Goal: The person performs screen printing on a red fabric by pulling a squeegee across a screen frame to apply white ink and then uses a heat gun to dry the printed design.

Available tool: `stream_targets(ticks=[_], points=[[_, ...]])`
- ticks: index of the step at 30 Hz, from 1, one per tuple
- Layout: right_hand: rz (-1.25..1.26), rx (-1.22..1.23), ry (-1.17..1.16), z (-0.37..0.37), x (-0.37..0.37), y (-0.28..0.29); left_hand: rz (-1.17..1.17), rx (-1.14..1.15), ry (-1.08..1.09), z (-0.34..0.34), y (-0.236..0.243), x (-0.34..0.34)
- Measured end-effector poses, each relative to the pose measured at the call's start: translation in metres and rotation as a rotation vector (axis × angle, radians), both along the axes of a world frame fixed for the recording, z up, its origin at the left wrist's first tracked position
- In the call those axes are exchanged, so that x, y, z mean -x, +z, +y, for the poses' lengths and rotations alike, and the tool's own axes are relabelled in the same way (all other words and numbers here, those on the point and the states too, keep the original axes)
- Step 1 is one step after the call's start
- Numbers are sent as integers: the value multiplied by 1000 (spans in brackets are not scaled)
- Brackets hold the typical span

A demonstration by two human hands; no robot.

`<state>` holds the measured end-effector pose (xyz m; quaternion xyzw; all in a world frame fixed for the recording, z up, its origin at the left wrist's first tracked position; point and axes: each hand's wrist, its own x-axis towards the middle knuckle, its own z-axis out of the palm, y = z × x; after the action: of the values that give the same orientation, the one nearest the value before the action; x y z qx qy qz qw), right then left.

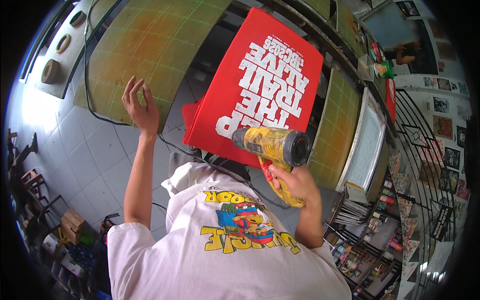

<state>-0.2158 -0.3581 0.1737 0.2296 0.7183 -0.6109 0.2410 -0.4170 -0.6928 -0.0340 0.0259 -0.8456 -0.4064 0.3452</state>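
In my right hand (299, 181) is a yellow heat gun (267, 143) with a dark nozzle, my fingers wrapped round its grip. Its nozzle points left, over the near edge of a red fabric piece (220, 100) stretched over a flat board. Large white lettering (280, 80) covers much of the red cloth. My left hand (141, 107) is raised with fingers apart, holding nothing, in front of a greenish board (145, 45) marked with grid lines. A dark cord (200, 162) runs from the left past my left wrist towards the heat gun's grip.
Tape rolls (50, 71) lie on a board at the far left. To the right stand another gridded board (336, 130) and a white-framed screen (361, 142). Shelves of jars (382, 200) and a metal rack (425, 145) are farther right. Tiled floor (95, 155) shows below.
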Motion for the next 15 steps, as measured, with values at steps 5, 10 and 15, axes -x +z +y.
stream_targets(ticks=[5,10,15], points=[[10,-1,-10,-2,3,3,-35,-28,83,-2,-10,1],[3,-30,46,-8,10,-2,-26,-46,77,-6,-10,-3],[33,-23,6,-11,9,1,-2,2,119,-18,-11,-11]])
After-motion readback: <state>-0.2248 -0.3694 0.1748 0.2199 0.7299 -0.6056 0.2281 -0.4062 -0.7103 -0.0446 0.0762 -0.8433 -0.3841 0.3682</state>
